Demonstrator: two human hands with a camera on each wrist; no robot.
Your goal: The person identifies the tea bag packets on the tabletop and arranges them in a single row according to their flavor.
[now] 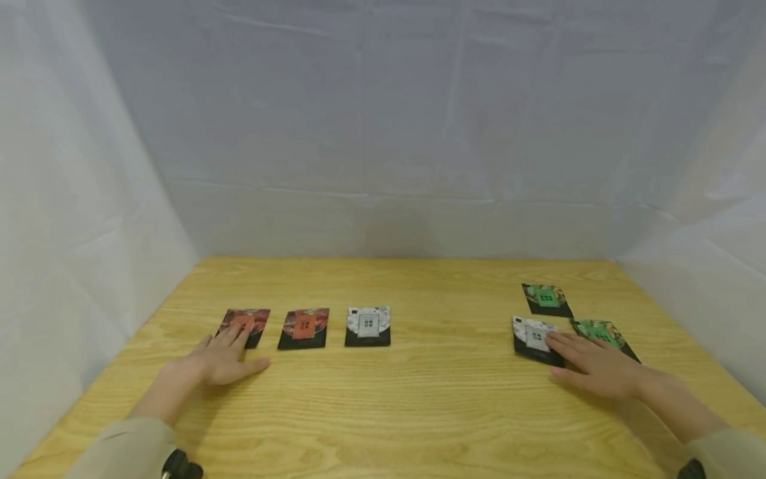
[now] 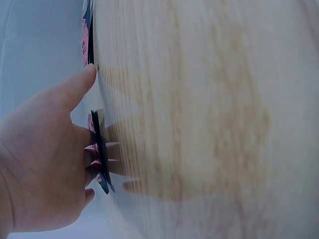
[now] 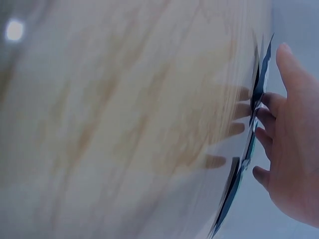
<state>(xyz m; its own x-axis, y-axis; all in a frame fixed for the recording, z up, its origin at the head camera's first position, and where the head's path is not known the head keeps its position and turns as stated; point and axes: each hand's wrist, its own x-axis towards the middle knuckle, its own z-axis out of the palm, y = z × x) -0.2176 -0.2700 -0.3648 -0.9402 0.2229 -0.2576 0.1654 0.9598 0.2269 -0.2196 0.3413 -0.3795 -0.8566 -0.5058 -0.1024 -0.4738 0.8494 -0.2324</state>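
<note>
In the head view my left hand (image 1: 218, 359) lies with straight fingers over the leftmost red-and-black packet (image 1: 256, 326), fingertips on its face. Its thumb points right, towards a second red-and-black packet (image 1: 303, 328). My right hand (image 1: 598, 366) stretches its fingers over a white-and-black packet (image 1: 532, 336) on the right side, its fingertips at that packet's right part. Just behind those fingers lies a green-and-black packet (image 1: 604, 331), partly covered by the hand. Both wrist views show the palms low over the wood, fingers reaching to the flat packets.
Another white-and-black packet (image 1: 368, 326) lies near the middle of the wooden table (image 1: 371, 412). A second green-and-black packet (image 1: 546, 299) sits farther back at the right. White sheeting (image 1: 383, 133) hangs behind the table and at both sides.
</note>
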